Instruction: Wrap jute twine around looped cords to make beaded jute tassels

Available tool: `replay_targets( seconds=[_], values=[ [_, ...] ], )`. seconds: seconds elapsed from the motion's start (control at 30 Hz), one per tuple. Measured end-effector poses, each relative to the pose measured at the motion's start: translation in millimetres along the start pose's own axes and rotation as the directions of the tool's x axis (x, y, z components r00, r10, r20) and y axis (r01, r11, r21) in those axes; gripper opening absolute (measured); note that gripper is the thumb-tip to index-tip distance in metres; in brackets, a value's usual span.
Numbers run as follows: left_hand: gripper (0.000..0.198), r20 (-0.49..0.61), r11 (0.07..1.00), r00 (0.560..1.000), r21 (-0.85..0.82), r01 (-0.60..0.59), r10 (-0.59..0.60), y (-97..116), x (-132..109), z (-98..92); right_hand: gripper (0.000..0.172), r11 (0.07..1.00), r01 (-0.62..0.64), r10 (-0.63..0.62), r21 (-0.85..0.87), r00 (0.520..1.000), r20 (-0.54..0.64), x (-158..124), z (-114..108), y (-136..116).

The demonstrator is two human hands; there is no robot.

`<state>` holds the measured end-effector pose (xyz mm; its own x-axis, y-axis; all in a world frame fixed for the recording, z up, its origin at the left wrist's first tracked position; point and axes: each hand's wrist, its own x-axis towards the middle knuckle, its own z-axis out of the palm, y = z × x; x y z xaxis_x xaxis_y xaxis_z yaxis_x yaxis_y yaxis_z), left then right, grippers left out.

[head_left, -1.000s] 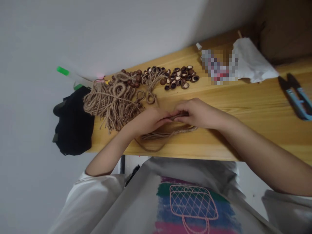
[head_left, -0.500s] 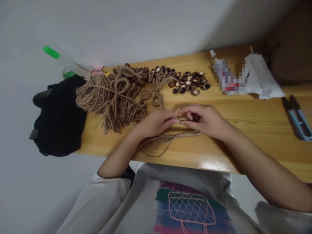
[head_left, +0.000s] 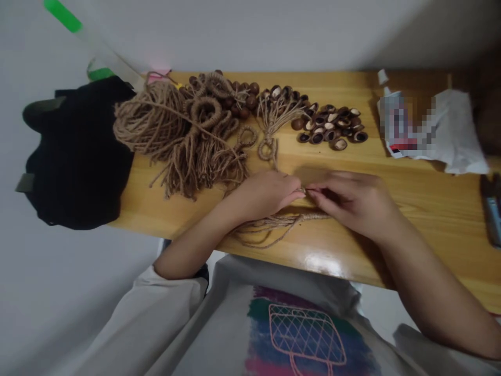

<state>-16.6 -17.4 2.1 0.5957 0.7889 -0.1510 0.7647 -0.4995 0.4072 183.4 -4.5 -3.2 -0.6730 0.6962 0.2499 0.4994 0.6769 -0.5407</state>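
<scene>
My left hand (head_left: 270,193) pinches a short piece of cord (head_left: 303,191) between thumb and fingers; my right hand (head_left: 360,201) closes thumb and forefinger on the same cord, tip to tip with the left. Change of state: half a second ago the fingertips of both hands met; now a slight gap separates them, and a small bit of cord shows there. In terms of the work, the grip remains on one short section, held above the surface (head_left: 430,209); its finer form is too small to tell. Below the grip, a cord bundle (head_left: 311,216) lies on the surface, wrapped toward my right hand, with loose strands (head_left: 270,224) toward my left forearm. I cannot tell whether the pinched piece joins it. Beyond the hands lie a looped tassel (head_left: 266,150) and halved shells (head_left: 317,137). A twine pile (head_left: 151,122) sits farther left, beside black fabric (head_left: 82,156). Blue-handled snips (head_left: 492,209) rest at far right, partly out of view.
</scene>
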Motion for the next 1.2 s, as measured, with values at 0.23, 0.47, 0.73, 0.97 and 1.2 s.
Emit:
replay_targets(
  seconds=[0.23, 0.47, 0.73, 0.97, 1.2],
  values=[
    [0.033, -0.013, 1.000, 1.000, 0.006, -0.002, 0.002, 0.0, 0.0, 4.0, 0.025, 0.964, 0.055, -0.048, -0.259, 0.998, 0.036, -1.7, 1.7, -4.8],
    [0.034, -0.001, 1.000, 1.000, 0.008, -0.011, 0.011, 2.2, -0.1, 1.3, 0.020, 0.940, -0.045, 0.014, -0.337, 0.996, -0.094, -2.5, -0.2, -4.3],
    [0.032, -0.009, 0.999, 0.999, -0.014, -0.031, 0.030, 0.3, 0.6, 1.2, 0.010, 0.997, -0.069, 0.068, -0.016, 0.995, -0.073, -3.1, -8.4, -2.0],
    [0.031, 0.005, 1.000, 1.000, 0.010, -0.005, 0.005, 1.4, -0.7, 1.4, 0.018, 0.994, 0.018, -0.018, -0.106, 1.000, 0.003, -1.6, -0.6, -0.7],
    [0.033, 0.029, 0.999, 0.999, 0.033, -0.030, 0.029, 4.1, 0.6, 2.6, 0.032, 0.934, 0.107, -0.067, -0.341, 0.990, 0.127, -1.4, 0.2, -6.9]
  ],
)
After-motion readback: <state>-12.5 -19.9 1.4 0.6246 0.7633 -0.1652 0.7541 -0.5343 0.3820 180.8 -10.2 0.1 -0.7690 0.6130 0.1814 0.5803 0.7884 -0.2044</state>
